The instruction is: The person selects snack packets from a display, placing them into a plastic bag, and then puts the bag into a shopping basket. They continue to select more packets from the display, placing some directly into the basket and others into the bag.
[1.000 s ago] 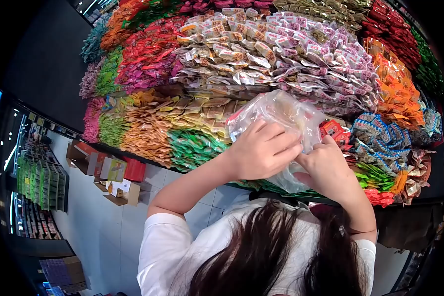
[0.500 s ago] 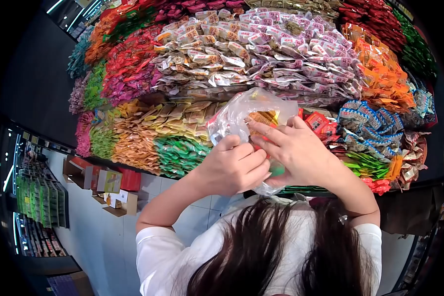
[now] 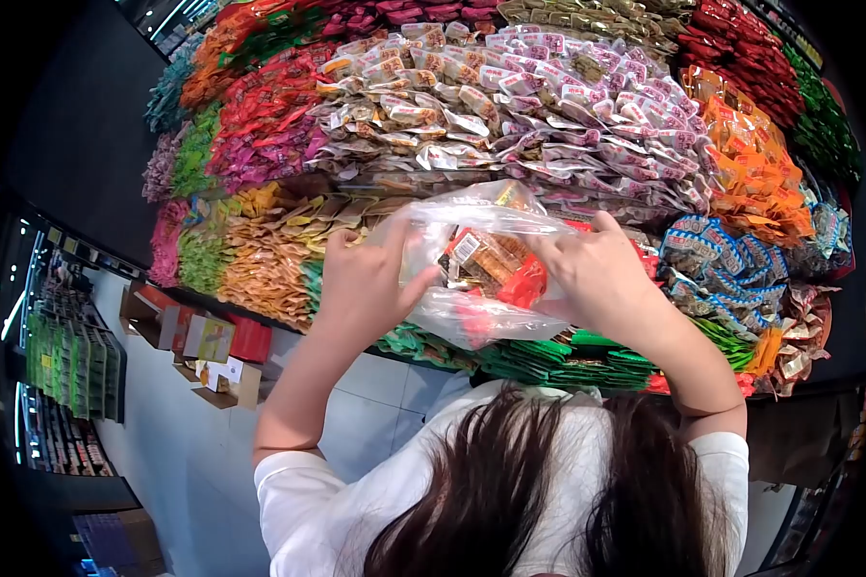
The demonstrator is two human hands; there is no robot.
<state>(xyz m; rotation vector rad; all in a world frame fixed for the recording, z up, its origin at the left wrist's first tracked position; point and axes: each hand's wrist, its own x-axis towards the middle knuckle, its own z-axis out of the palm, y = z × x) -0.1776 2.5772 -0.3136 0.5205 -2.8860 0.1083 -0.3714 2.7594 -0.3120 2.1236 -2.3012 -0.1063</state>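
A clear plastic bag [image 3: 496, 322] is spread wide between my two hands, its mouth facing up toward me. Inside lie snack packets; a brown-and-red packet [image 3: 496, 260] with a white barcode label is on top. My left hand [image 3: 361, 284] holds the bag's left side, with the thumb and forefinger apart along the rim. On the opposite side, my right hand [image 3: 601, 274] grips the bag's edge, its fingers partly hidden behind the plastic. Below the bag are green packets [image 3: 568, 361] at the display's near edge.
A tiered display of bagged snacks fills the far side, with white-and-purple packets [image 3: 548, 115] in the middle, orange packets [image 3: 751, 159] at right and red ones [image 3: 260, 106] at left. Cardboard boxes [image 3: 216, 351] stand on the tiled floor at left, near a shelf rack [image 3: 72, 356].
My hands have moved apart, the left one leftward and the right one slightly right. The bag, bunched up before, is now stretched open, showing the packets inside.
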